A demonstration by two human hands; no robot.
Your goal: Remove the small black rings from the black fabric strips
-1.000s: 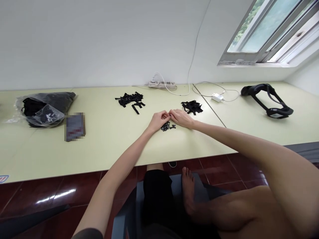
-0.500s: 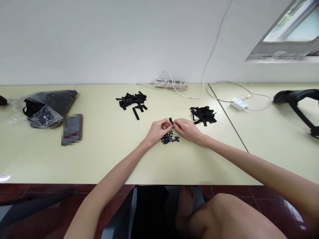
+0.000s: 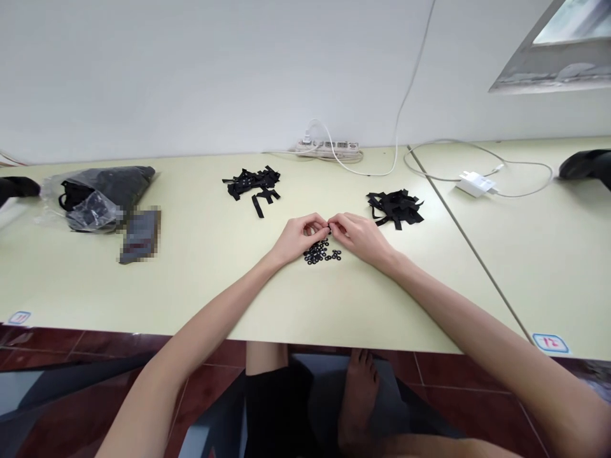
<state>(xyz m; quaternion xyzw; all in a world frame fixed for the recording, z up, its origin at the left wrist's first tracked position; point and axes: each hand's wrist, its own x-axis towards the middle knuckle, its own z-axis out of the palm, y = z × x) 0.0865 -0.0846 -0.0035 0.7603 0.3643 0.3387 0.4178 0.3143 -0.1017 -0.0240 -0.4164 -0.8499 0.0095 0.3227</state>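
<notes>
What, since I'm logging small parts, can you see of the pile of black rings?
The pile of black rings holds many small, round pieces with pale-looking centres, perhaps plastic. They lie loose on the pale yellow-green table, bunched thickly at the left, with a few spread rightward. The left hand is over its far edge; whether it touches them is unclear.

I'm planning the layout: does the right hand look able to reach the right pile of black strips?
Likely yes: the pile lies just beyond the right hand, nothing between, though that hand seems to pinch a black piece.
</notes>
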